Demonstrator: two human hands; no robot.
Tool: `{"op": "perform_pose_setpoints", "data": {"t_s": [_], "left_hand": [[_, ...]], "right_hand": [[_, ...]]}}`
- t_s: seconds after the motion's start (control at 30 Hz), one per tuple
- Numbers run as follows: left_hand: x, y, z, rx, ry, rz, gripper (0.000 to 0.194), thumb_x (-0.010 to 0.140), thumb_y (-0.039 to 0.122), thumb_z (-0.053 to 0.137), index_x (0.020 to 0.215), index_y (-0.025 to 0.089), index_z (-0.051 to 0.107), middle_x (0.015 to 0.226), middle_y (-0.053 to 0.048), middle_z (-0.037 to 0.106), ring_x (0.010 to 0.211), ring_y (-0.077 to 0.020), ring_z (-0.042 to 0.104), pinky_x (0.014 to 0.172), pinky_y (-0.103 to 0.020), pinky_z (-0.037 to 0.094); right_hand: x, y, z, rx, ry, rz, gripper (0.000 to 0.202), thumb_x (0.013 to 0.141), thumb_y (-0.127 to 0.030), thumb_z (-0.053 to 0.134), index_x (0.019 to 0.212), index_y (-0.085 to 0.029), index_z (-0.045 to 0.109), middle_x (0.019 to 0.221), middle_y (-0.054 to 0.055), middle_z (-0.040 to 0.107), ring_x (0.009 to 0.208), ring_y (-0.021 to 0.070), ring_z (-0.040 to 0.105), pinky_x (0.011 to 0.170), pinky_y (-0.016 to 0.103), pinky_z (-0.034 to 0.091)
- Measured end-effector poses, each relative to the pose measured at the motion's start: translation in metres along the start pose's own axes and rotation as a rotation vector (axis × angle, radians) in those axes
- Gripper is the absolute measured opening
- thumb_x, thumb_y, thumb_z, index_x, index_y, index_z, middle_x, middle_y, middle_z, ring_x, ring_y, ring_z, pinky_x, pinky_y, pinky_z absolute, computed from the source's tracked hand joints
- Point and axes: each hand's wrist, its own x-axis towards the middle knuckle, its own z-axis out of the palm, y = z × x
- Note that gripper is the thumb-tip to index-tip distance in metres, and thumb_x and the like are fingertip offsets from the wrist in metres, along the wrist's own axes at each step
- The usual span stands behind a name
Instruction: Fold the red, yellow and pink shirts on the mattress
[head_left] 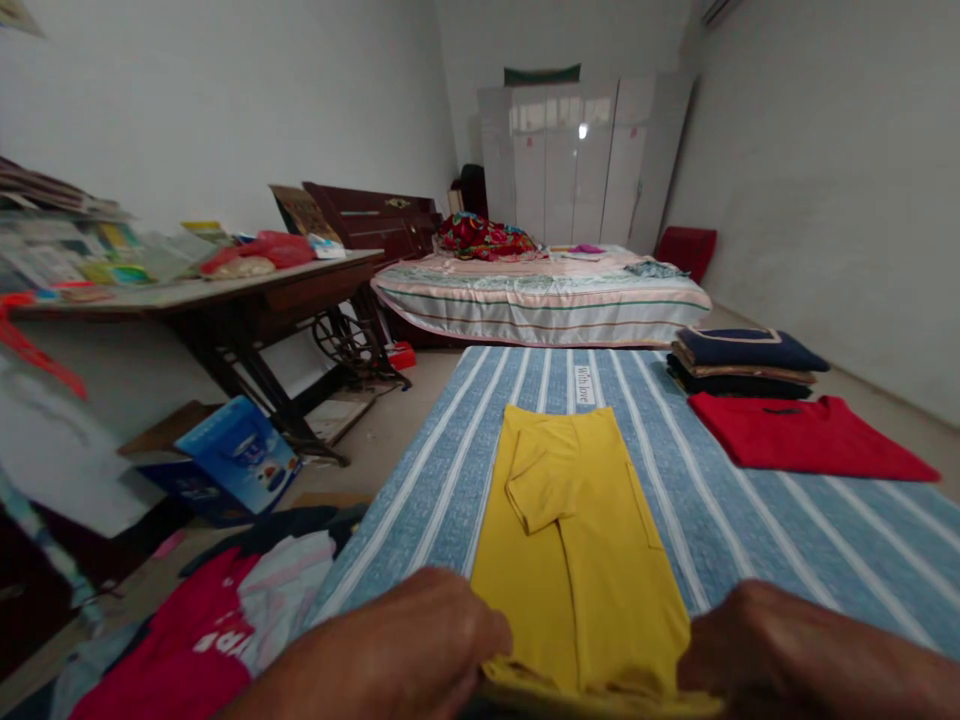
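Your two hands, left (pixel 442 640) and right (pixel 757 640), gripping yellow garment (pixel 607 560), striped cloth (pixel 412 480) beneath, red shirt (pixel 810 435) right

The yellow garment (pixel 607 560) is looking like smooth, matt cloth, while the striped cover (pixel 420 500) is showing a slightly rough, matt weave; the red garment (pixel 810 435) is appearing as matt fabric, the wardrobe (pixel 551 160) is gleaming with smooth, glossy panels, the headboard (pixel 375 225) is resembling dark polished wood, and the spoked wheel (pixel 345 340) is looking like dark metal
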Motion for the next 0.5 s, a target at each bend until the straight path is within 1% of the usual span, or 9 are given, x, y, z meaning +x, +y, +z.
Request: {"op": "perform_pose_setpoints", "data": {"t_s": [0.03, 0.1, 0.17, 0.2, 0.27, 0.33, 0.37, 0.43, 0.5], "left_hand": [[0.022, 0.002, -0.024, -0.091, -0.123, 0.055, 0.016, 0.068, 0.019, 0.051, 0.064, 0.028, 0.064, 0.061, 0.001, 0.064, 0.06, -0.0177, 0.058, 0.056, -0.025, 0.039], [0.069, -0.005, -0.064, -0.242, -0.199, 0.06, 0.017, 0.066, 0.015, 0.05, 0.059, 0.025, 0.062, 0.056, 0.002, 0.061, 0.055, -0.0157, 0.055, 0.053, -0.023, 0.036], [0.122, -0.029, -0.087, -0.37, -0.254, 0.017, 0.015, 0.06, 0.014, 0.05, 0.055, 0.022, 0.062, 0.054, 0.003, 0.059, 0.055, -0.0141, 0.052, 0.052, -0.022, 0.036], [0.149, -0.046, -0.092, -0.42, -0.277, -0.017, 0.013, 0.059, 0.016, 0.052, 0.055, 0.021, 0.063, 0.055, 0.004, 0.059, 0.056, -0.014, 0.051, 0.053, -0.021, 0.036], [0.202, -0.086, -0.085, -0.489, -0.289, -0.103, 0.013, 0.055, 0.019, 0.055, 0.06, 0.018, 0.067, 0.054, 0.004, 0.06, 0.056, -0.0141, 0.05, 0.051, -0.021, 0.035], [0.247, -0.125, -0.065, -0.519, -0.248, -0.184, 0.014, 0.052, 0.02, 0.056, 0.059, 0.017, 0.067, 0.05, 0.004, 0.057, 0.054, -0.0132, 0.048, 0.05, -0.021, 0.033], [0.265, -0.142, -0.052, -0.51, -0.231, -0.224, 0.012, 0.05, 0.021, 0.056, 0.056, 0.016, 0.065, 0.048, 0.004, 0.055, 0.053, -0.0128, 0.047, 0.049, -0.02, 0.032], [0.288, -0.168, -0.026, -0.499, -0.179, -0.258, 0.008, 0.048, 0.021, 0.056, 0.051, 0.015, 0.061, 0.047, 0.005, 0.051, 0.052, -0.0118, 0.044, 0.048, -0.021, 0.03], [0.297, -0.185, -0.009, -0.524, -0.152, -0.26, 0.009, 0.049, 0.023, 0.056, 0.051, 0.015, 0.059, 0.049, 0.005, 0.051, 0.052, -0.0115, 0.043, 0.048, -0.021, 0.029]], "right_hand": [[0.01, -0.002, -0.023, 0.011, -0.024, 0.015, 0.022, 0.085, -0.025, 0.047, 0.072, -0.024, 0.065, 0.066, 0.0, 0.063, 0.055, 0.0117, 0.054, 0.051, 0.022, 0.038], [0.038, 0.009, -0.068, 0.043, -0.098, -0.005, 0.022, 0.084, -0.024, 0.048, 0.073, -0.02, 0.066, 0.069, 0.001, 0.063, 0.062, 0.013, 0.056, 0.055, 0.021, 0.039], [0.078, 0.035, -0.108, 0.108, -0.105, -0.001, 0.02, 0.08, -0.03, 0.053, 0.074, -0.017, 0.067, 0.07, 0.001, 0.063, 0.064, 0.0142, 0.056, 0.058, 0.022, 0.042], [0.101, 0.052, -0.123, 0.135, -0.073, 0.033, 0.021, 0.077, -0.033, 0.056, 0.072, -0.016, 0.067, 0.067, 0.001, 0.062, 0.063, 0.0145, 0.056, 0.058, 0.023, 0.042], [0.149, 0.092, -0.143, 0.209, -0.011, 0.105, 0.023, 0.07, -0.037, 0.059, 0.07, -0.015, 0.066, 0.064, 0.0, 0.061, 0.06, 0.0142, 0.055, 0.057, 0.023, 0.042], [0.194, 0.132, -0.148, 0.262, 0.041, 0.212, 0.022, 0.065, -0.034, 0.058, 0.072, -0.014, 0.066, 0.061, -0.001, 0.06, 0.056, 0.0126, 0.053, 0.054, 0.023, 0.04], [0.212, 0.15, -0.145, 0.214, 0.085, 0.271, 0.018, 0.062, -0.03, 0.058, 0.066, -0.015, 0.064, 0.056, -0.002, 0.057, 0.053, 0.011, 0.049, 0.051, 0.022, 0.037], [0.238, 0.18, -0.136, 0.187, 0.107, 0.297, 0.009, 0.057, -0.024, 0.057, 0.058, -0.015, 0.059, 0.051, -0.004, 0.053, 0.051, 0.0092, 0.046, 0.048, 0.02, 0.033], [0.25, 0.201, -0.127, 0.192, 0.101, 0.293, 0.009, 0.058, -0.023, 0.055, 0.059, -0.016, 0.059, 0.052, -0.004, 0.054, 0.051, 0.0089, 0.046, 0.047, 0.02, 0.032]]}}
